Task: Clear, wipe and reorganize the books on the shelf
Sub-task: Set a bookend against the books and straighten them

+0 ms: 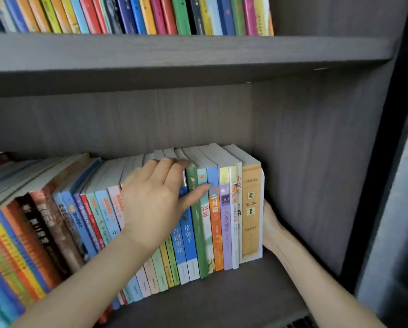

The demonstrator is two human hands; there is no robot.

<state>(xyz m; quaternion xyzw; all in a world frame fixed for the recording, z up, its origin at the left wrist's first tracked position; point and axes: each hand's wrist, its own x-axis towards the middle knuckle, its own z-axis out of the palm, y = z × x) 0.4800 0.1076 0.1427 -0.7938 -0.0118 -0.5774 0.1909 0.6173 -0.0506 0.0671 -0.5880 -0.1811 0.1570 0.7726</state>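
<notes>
Fingers [166, 165] of my left hand [150, 204] curl over the top edges of the row of books [218, 221], thumb across the spines. Risk on lifting: a weak squeeze lets middle books slip, and the leaning ones at left topple. Row stands on the shelf [221, 301] beneath those fingers; my right hand [272, 230] braces the tan book [251, 209] at its right end, its fingers hidden, set unknown.

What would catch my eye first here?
Two bare hands bracket a row of books on the lower shelf. The left hand hooks over their tops, and the right hand rests against the tan book at the row's right end. Above, another bright row lines the upper shelf.
</notes>
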